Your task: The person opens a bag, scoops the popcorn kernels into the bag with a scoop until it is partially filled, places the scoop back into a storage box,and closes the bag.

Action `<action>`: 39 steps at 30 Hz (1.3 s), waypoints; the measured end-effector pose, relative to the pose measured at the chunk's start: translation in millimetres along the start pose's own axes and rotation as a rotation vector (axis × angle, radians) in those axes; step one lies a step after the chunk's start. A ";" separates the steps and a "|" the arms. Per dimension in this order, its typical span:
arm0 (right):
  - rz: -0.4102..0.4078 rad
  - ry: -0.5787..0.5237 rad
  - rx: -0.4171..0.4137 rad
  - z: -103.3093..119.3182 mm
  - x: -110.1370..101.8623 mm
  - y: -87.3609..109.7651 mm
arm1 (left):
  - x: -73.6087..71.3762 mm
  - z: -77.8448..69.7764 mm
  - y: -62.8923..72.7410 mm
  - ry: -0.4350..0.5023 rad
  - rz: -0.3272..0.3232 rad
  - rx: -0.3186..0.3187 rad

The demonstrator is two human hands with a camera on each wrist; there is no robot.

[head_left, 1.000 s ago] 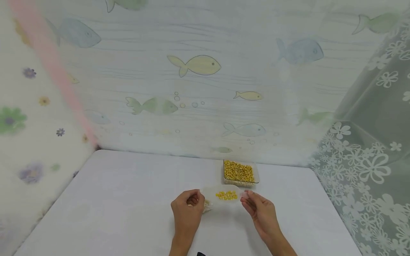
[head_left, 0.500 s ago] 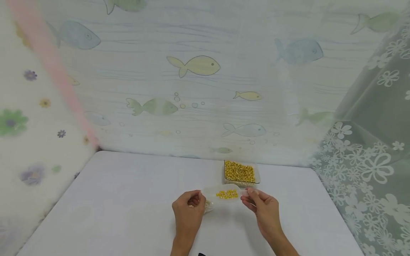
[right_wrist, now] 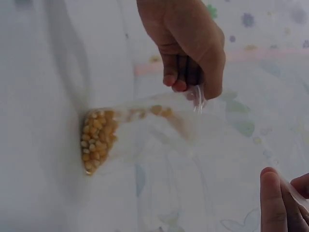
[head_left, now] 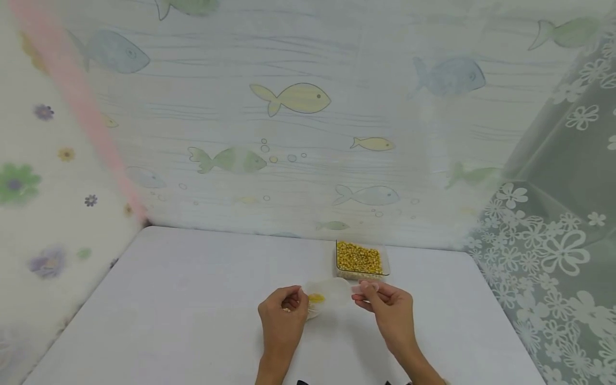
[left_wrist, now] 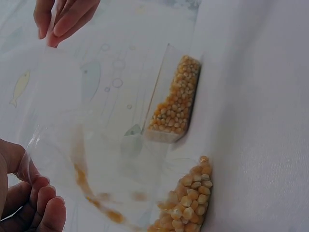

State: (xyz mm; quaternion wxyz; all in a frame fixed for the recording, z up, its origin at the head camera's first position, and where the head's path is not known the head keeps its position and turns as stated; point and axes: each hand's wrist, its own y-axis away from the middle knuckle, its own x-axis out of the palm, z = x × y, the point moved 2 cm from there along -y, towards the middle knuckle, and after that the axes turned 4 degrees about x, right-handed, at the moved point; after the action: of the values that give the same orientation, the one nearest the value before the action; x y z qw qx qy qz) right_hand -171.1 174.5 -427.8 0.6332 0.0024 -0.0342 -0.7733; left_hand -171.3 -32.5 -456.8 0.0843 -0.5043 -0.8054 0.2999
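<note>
My left hand (head_left: pixel 284 315) pinches the top edge of a clear plastic bag (right_wrist: pixel 154 137) between thumb and fingertips. The bag stands on the white table with corn kernels (right_wrist: pixel 99 140) heaped in its bottom. In my right hand (head_left: pixel 393 310) is the handle of a translucent white scoop (head_left: pixel 337 291), tipped to the left with its lip at the bag's mouth. A blurred stream of kernels (left_wrist: pixel 89 191) drops from the scoop inside the bag. In the head view the left hand hides much of the bag.
Behind the hands, a clear rectangular container (head_left: pixel 362 276) full of corn kernels stands near the back of the white-covered table (head_left: pixel 192 299). A fish-patterned curtain (head_left: pixel 298 176) hangs behind the table's far edge, with flowered sheets at both sides.
Kernels lay level in the scoop before; now it has tipped and shifted slightly left, and they slide off into the bag. The left hand has stayed nearly still.
</note>
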 end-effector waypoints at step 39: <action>-0.279 -0.101 -0.112 8.5 -88.5 -22.0 | 2.3 -8.9 15.6 0.023 -0.048 0.019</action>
State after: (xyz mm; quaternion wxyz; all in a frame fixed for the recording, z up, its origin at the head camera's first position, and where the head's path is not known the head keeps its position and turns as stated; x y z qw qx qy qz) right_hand -175.6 265.9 -424.0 0.5161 -0.0671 -0.0218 -0.8536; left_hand -156.6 -22.2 -458.9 0.1055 -0.4873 -0.8133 0.2998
